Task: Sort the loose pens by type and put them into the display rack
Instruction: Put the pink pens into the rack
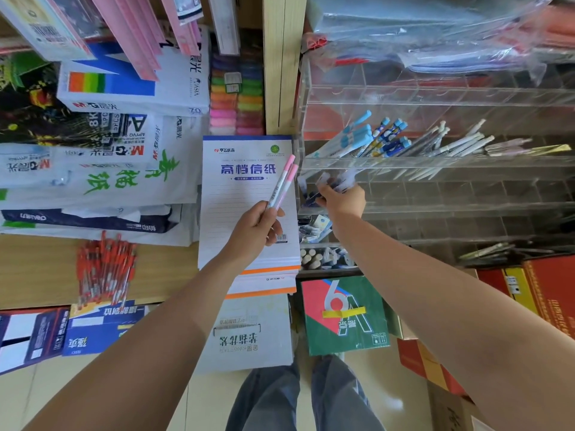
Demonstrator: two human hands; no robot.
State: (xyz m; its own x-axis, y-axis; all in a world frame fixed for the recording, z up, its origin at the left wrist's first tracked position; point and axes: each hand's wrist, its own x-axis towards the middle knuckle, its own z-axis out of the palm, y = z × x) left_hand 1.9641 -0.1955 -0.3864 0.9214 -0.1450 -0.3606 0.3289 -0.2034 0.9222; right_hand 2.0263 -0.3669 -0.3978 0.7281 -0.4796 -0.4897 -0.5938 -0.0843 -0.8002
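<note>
left grip (256, 227): fingers curled, pinching two pink-capped pens (282, 183) by their lower ends, caps pointing up and to the right
pink pens position: in the air over the writing pad stack (236, 194), just left of the rack's left edge, not touching it
right grip (341, 199): closed around a small bundle of clear-capped pens (337, 181); motion blur, count unreadable
bundle position: at the left end of the display rack (435, 163), against the tier below the filled row; cannot tell which compartment
rack: clear acrylic, stepped tiers with dividers, stands right of a wooden upright (281, 63)
filled row, left to right: light-blue-capped pens (357, 135), blue patterned pens (390, 138), white pens (454, 144), pale pink pens (510, 144), all leaning right
lower tiers: mostly dark compartments, a few pens at far right (491, 250)
counter (37, 269): wooden, carries a loose pile of red pens (105, 269), well apart from both hands
behind the red pens: stacked paper reams (124, 88)
below the rack: green and red box (345, 315)
</note>
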